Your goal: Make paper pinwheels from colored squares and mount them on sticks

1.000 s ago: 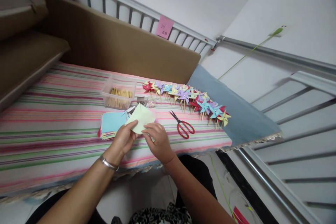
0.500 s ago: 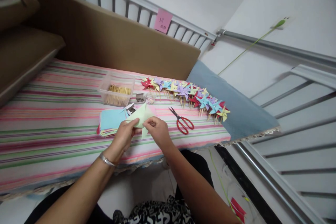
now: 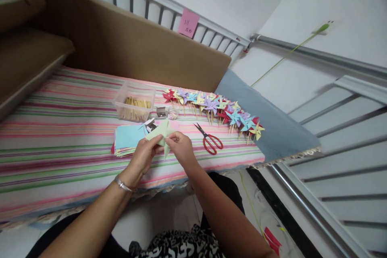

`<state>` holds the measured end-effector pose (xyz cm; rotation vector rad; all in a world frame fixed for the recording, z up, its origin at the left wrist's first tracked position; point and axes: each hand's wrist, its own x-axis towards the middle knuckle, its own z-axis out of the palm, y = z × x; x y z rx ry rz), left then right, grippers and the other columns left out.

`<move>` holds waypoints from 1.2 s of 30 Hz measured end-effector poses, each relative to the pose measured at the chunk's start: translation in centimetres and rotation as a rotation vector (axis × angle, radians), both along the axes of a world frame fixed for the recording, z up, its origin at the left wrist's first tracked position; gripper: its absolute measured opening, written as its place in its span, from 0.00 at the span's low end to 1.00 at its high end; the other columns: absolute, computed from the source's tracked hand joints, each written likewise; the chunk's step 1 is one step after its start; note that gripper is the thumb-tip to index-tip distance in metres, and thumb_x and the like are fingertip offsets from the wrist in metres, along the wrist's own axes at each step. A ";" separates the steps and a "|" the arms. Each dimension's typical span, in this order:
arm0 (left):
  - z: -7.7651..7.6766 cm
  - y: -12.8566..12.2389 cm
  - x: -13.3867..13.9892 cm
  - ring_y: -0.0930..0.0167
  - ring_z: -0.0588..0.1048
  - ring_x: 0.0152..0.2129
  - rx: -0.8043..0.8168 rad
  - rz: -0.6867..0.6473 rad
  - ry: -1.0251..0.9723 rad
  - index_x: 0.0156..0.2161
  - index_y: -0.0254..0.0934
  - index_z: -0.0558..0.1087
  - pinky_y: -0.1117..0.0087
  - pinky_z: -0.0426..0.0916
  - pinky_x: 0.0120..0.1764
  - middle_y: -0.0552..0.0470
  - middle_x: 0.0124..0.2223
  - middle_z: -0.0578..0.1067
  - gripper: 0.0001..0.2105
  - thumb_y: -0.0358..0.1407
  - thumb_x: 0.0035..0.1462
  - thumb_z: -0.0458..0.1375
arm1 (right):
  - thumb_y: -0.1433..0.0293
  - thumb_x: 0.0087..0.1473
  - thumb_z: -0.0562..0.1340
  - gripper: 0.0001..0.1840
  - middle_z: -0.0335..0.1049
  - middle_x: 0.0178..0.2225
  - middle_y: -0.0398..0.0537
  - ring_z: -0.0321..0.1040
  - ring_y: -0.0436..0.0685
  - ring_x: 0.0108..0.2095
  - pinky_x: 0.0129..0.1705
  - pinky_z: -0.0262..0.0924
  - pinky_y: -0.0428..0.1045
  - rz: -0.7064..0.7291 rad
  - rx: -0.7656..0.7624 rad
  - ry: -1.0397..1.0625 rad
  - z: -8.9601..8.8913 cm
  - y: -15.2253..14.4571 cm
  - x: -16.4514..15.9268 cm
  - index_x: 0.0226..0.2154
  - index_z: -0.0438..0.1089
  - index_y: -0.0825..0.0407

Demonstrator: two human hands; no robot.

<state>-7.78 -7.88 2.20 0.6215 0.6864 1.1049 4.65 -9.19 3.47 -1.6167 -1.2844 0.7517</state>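
A pale green paper pinwheel (image 3: 165, 127) with partly folded corners is held between both hands above the striped cloth. My left hand (image 3: 145, 152) pinches its left side, thumb on top. With bent fingers, my right hand (image 3: 180, 148) grips it near the middle and right edge. Close behind the paper is a small box of dark pins (image 3: 150, 125). A stack of coloured paper sheets (image 3: 128, 138), blue on top, lies to the left of my hands. Red-handled scissors (image 3: 210, 140) rest to the right, blades pointing away.
A clear plastic tub (image 3: 133, 109) holds many wooden sticks. Beside it are a second small box (image 3: 161, 111) and a little clear container (image 3: 173, 113). Finished pinwheels (image 3: 211, 105) on sticks line the back right. A brown board (image 3: 136, 44) stands along the rear.
The paper has tilted slightly, with another corner brought toward its middle. My right hand has moved a little up and left; my left hand stays nearly still.
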 end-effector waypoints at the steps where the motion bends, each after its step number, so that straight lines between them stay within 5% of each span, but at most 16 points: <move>1: 0.1 0.0 0.0 0.72 0.74 0.27 0.004 -0.002 0.006 0.36 0.30 0.77 0.74 0.69 0.29 0.48 0.32 0.78 0.16 0.37 0.40 0.68 | 0.65 0.43 0.61 0.06 0.66 0.19 0.39 0.65 0.51 0.22 0.26 0.60 0.45 -0.006 0.001 -0.002 -0.1 0.1 0.0 0.23 0.67 0.51; 13: -0.4 0.4 0.4 0.71 0.73 0.22 -0.076 0.120 0.196 0.36 0.29 0.75 0.72 0.66 0.25 0.50 0.30 0.78 0.21 0.31 0.30 0.68 | 0.67 0.43 0.61 0.06 0.69 0.25 0.42 0.68 0.53 0.28 0.33 0.63 0.48 -0.011 0.018 -0.092 0.6 0.0 0.8 0.28 0.69 0.51; 16: -0.5 0.3 0.0 0.70 0.74 0.23 -0.060 0.035 0.221 0.37 0.29 0.75 0.71 0.67 0.25 0.49 0.30 0.78 0.21 0.32 0.31 0.67 | 0.68 0.39 0.65 0.18 0.71 0.33 0.46 0.69 0.55 0.37 0.41 0.64 0.51 -0.070 0.039 -0.033 1.6 0.2 1.9 0.37 0.69 0.51; 20: -0.4 0.2 -0.1 0.71 0.73 0.22 -0.053 -0.030 0.245 0.37 0.30 0.75 0.71 0.66 0.26 0.50 0.29 0.78 0.20 0.32 0.32 0.67 | 0.70 0.34 0.67 0.33 0.72 0.32 0.45 0.70 0.56 0.32 0.34 0.65 0.51 0.100 -0.165 0.304 2.0 0.1 2.1 0.47 0.64 0.50; 28: -1.2 0.4 0.0 0.77 0.66 0.17 -0.042 -0.041 0.227 0.31 0.31 0.75 0.74 0.56 0.22 0.54 0.22 0.74 0.14 0.33 0.34 0.67 | 0.72 0.33 0.67 0.24 0.73 0.31 0.42 0.70 0.56 0.31 0.34 0.64 0.50 0.115 -0.086 0.391 0.9 0.0 1.0 0.39 0.68 0.52; 36: -1.5 0.9 -0.1 0.74 0.70 0.20 -0.011 -0.013 0.191 0.25 0.33 0.75 0.72 0.62 0.27 0.53 0.24 0.76 0.10 0.35 0.35 0.67 | 0.69 0.40 0.65 0.26 0.74 0.35 0.47 0.71 0.57 0.33 0.38 0.66 0.53 0.062 -0.034 0.430 0.3 -0.2 0.3 0.45 0.64 0.52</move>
